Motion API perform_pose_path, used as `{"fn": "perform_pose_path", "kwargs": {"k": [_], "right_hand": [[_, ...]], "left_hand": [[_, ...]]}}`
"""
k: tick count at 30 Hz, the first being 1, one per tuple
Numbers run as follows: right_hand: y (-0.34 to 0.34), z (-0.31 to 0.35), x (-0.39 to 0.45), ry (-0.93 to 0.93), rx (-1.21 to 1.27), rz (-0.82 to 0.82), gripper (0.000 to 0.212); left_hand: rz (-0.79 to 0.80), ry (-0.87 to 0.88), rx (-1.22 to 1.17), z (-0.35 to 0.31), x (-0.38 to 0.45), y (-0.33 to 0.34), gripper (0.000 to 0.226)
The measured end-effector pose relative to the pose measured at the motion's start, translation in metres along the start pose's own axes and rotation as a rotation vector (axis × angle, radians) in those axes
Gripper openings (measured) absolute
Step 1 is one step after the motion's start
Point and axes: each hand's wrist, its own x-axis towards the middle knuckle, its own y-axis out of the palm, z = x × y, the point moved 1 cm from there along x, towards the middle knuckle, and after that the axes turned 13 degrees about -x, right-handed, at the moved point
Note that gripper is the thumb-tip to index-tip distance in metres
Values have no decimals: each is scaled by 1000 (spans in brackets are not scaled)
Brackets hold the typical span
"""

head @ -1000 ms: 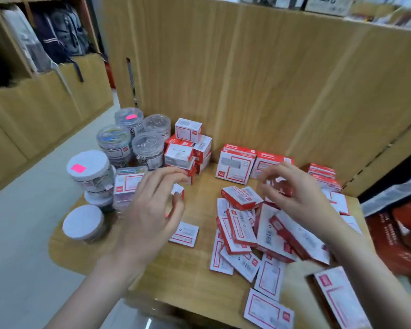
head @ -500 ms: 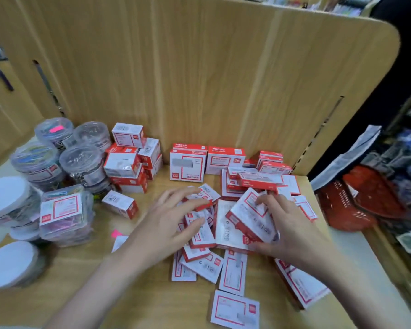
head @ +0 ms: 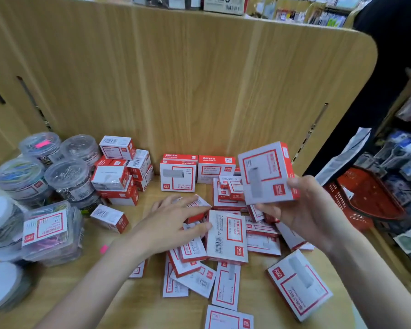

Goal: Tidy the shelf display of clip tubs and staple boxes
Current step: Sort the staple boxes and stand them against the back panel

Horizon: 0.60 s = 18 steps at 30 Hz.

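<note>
A heap of red-and-white staple boxes (head: 226, 236) lies scattered on the wooden shelf (head: 109, 302). My right hand (head: 304, 210) holds one large staple box (head: 266, 174) lifted above the heap, thumb on its right edge. My left hand (head: 173, 224) lies flat with straight fingers on the boxes at the heap's left side. Round clear clip tubs (head: 68, 179) stand at the left, with a flat clear clip tub (head: 50, 231) in front of them. Two bigger boxes (head: 178, 173) stand upright against the back panel.
A stacked group of staple boxes (head: 119, 172) sits beside the tubs. The tall wooden back panel (head: 199, 86) closes the shelf behind. A red shopping basket (head: 365, 195) lies on the floor at the right, near a person in dark clothes (head: 394, 67).
My right hand has lifted a large staple box up off the heap. My left hand stays spread on the boxes. The view has shifted slightly.
</note>
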Motion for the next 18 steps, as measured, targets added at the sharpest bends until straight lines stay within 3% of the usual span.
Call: {"fn": "perform_pose_path", "kwargs": {"k": [2, 6, 10, 13, 18], "right_hand": [[2, 9, 12, -15, -131, -16, 73], [3, 27, 37, -116, -751, -153, 27], [2, 37, 58, -248, -1196, -43, 21], [-7, 35, 69, -236, -1323, 38, 25], [-25, 28, 78, -214, -1314, 45, 27]], "left_hand": [[21, 5, 47, -2, -2, -3, 84], [33, 52, 67, -3, -9, -9, 83], [-147, 130, -27, -13, 4, -22, 85], [-155, 223, -92, -28, 29, -26, 65], [-54, 222, -91, -33, 56, -14, 69]]}}
